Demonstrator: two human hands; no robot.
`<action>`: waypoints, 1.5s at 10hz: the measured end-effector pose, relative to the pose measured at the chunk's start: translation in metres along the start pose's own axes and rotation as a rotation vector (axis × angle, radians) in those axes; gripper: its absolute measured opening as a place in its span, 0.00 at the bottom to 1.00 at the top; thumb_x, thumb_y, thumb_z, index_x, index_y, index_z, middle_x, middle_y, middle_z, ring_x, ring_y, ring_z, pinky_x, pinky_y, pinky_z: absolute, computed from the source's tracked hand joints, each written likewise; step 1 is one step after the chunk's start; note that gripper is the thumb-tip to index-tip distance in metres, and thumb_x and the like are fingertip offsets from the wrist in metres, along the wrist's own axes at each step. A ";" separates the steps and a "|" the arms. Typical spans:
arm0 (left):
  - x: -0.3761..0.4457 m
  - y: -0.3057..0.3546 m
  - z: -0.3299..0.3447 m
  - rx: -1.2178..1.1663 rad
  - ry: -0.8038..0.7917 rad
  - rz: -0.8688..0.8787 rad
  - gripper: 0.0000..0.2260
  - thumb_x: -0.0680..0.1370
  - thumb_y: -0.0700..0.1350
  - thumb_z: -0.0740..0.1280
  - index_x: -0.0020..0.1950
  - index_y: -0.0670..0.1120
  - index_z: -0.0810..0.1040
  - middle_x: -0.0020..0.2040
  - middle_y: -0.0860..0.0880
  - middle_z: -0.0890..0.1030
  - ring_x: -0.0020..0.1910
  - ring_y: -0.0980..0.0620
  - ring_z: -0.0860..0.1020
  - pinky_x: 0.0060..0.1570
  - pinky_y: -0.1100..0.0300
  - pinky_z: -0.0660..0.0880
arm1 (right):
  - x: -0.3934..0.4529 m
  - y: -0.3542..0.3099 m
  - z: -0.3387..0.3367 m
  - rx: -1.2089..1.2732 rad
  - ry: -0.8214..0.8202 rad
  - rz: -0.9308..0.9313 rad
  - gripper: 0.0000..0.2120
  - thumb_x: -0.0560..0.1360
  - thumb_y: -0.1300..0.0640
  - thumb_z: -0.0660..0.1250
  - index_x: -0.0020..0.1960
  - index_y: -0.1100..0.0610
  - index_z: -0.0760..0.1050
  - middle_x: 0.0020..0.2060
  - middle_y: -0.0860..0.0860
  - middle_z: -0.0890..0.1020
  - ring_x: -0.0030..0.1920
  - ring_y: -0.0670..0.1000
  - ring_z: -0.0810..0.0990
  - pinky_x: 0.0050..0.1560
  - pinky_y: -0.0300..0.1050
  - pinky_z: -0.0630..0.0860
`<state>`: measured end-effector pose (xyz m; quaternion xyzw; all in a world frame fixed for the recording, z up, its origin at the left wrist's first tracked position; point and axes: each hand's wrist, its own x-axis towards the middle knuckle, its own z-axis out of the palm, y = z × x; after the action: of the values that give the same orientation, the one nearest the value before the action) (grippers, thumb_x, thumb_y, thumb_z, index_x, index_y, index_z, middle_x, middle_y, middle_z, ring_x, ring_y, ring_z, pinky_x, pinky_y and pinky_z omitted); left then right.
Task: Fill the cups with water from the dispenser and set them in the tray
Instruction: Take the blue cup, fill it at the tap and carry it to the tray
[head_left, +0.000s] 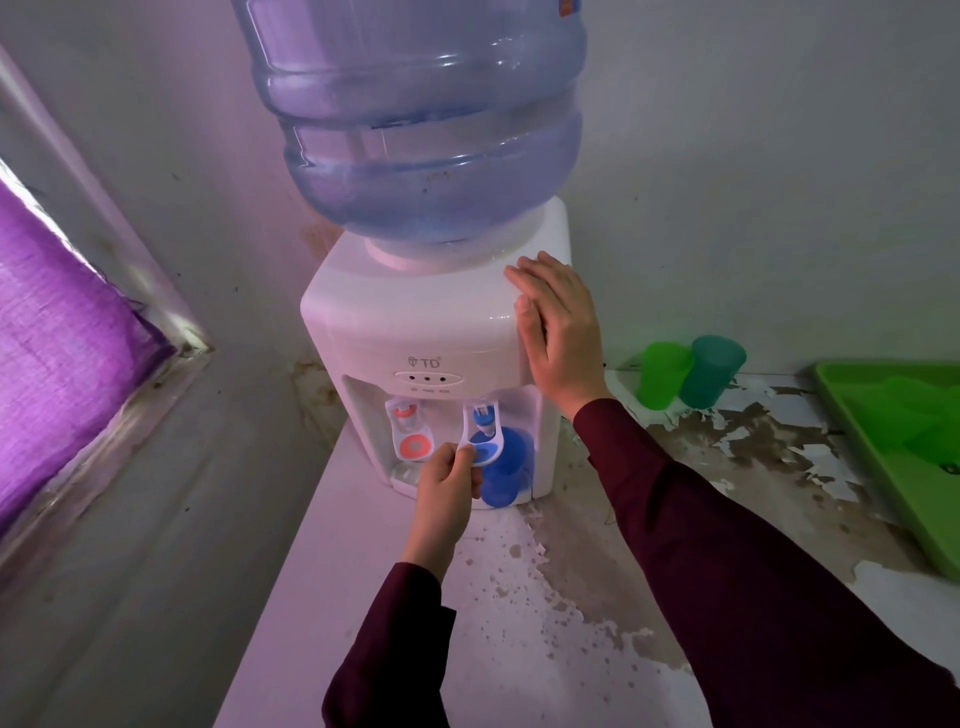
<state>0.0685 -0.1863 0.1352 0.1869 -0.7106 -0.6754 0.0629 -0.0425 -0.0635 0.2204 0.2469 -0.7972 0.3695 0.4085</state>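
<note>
- White countertop water dispenser (436, 332) standing on a worn white counter (519, 597) with peeling paint, topped by a large translucent blue water bottle (421, 119) set neck-down.
- Left hand (449, 486) low at the front of the dispenser, thumb and fingers pinched on the white paddle lever with a blue disc (480, 444).
- Translucent blue plastic cup (506, 467) upright in the dispenser's alcove under the blue tap, just to the right of the left hand and behind its fingertips; touching or apart cannot be told.
- White lever with a red disc (410, 436) just left of the blue one, untouched.
- Right hand (558, 327) laid flat, fingers extended, against the dispenser's upper right corner; grasping nothing, well above the blue cup.
- Both forearms in dark maroon sleeves (701, 519).
- Light green plastic cup (660, 376) and teal plastic cup (709, 371) side by side on the counter to the right of the dispenser, near the wall, well apart from both hands.
- Bright green plastic tray (878, 462) at the far right edge of the counter, beyond the two cups.
- Purple fabric (57, 322) at the left edge.
</note>
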 end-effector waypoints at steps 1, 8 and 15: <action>0.001 -0.001 0.000 0.008 -0.001 0.000 0.11 0.81 0.46 0.57 0.43 0.42 0.74 0.33 0.49 0.73 0.30 0.56 0.70 0.28 0.72 0.70 | 0.000 0.000 0.000 0.002 -0.002 -0.001 0.20 0.80 0.56 0.52 0.61 0.63 0.78 0.58 0.59 0.81 0.65 0.58 0.74 0.68 0.54 0.68; 0.001 -0.005 -0.004 0.048 -0.050 0.025 0.14 0.81 0.46 0.57 0.49 0.35 0.74 0.33 0.49 0.72 0.28 0.58 0.69 0.29 0.71 0.69 | -0.001 0.000 0.001 0.021 0.013 0.011 0.19 0.80 0.57 0.53 0.60 0.64 0.78 0.58 0.59 0.81 0.64 0.59 0.75 0.66 0.57 0.69; 0.003 -0.009 -0.005 0.068 -0.043 0.031 0.14 0.81 0.47 0.57 0.47 0.38 0.75 0.33 0.49 0.74 0.29 0.58 0.70 0.30 0.71 0.71 | -0.001 -0.002 0.000 0.031 0.001 0.024 0.19 0.80 0.57 0.53 0.60 0.64 0.78 0.58 0.59 0.80 0.65 0.59 0.74 0.66 0.58 0.69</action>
<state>0.0689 -0.1917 0.1258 0.1632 -0.7373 -0.6535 0.0517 -0.0402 -0.0647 0.2207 0.2436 -0.7941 0.3868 0.4007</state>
